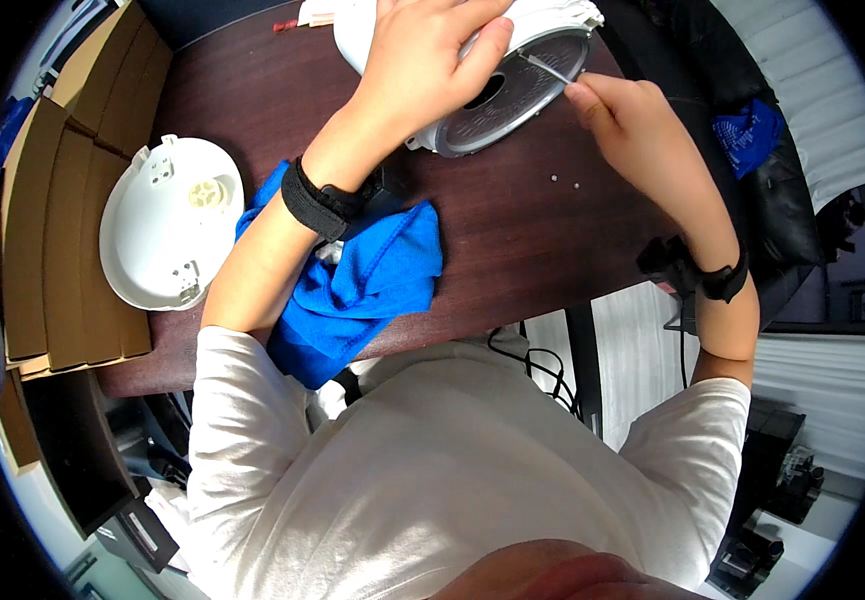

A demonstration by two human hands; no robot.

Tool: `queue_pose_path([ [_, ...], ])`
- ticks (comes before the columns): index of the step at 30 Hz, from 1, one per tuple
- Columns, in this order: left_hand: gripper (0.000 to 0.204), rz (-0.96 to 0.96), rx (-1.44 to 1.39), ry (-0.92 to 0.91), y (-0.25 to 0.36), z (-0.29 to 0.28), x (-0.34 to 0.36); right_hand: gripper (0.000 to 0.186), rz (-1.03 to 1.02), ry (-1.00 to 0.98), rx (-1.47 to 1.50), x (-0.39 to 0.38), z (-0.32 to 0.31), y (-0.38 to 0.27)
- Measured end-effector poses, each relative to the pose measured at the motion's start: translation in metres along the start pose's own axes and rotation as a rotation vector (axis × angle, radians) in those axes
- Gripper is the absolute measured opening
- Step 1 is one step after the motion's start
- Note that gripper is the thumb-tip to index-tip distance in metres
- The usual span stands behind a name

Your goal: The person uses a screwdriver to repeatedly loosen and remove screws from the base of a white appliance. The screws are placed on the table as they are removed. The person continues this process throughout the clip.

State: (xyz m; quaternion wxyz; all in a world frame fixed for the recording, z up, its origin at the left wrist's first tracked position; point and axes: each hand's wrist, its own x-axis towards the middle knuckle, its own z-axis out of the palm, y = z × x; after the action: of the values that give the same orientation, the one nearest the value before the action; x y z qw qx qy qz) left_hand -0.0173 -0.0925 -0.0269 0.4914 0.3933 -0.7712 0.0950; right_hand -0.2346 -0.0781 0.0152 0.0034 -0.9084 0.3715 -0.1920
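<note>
A white round appliance [552, 17] with a grey, slotted disc-shaped face [512, 95] and a dark round hole stands tilted at the far side of the table. My left hand [427, 55] grips its housing from above, thumb over the edge; the top of this hand is cut off by the frame. In my right hand [632, 120], thumb and fingers pinch a slim metal tool [549, 69]. Its tip meets the upper part of the grey face near the rim; the tool's exact kind is unclear.
A white round cover [152, 255] with small fittings lies at the left beside brown cardboard boxes [72, 240]. A blue cloth [372, 270] is bunched under my left forearm. Two tiny white bits [554, 179] sit on the dark wooden table [512, 240]. A black sofa [777, 200] stands right.
</note>
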Motion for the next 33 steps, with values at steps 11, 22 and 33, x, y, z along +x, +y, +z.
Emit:
queue_pose_path([
  [11,0.034,0.006,-0.012,0.038,-0.005,0.000,-0.001,0.041,0.330,-0.314,0.753,-0.001,0.017,0.008],
  [22,0.034,0.012,-0.019,0.030,-0.007,0.001,0.000,0.036,0.461,-0.208,1.724,-0.016,0.071,-0.018],
  [33,0.036,0.037,-0.074,-0.053,-0.007,-0.003,0.006,0.036,0.525,-0.155,1.658,-0.024,0.066,-0.033],
])
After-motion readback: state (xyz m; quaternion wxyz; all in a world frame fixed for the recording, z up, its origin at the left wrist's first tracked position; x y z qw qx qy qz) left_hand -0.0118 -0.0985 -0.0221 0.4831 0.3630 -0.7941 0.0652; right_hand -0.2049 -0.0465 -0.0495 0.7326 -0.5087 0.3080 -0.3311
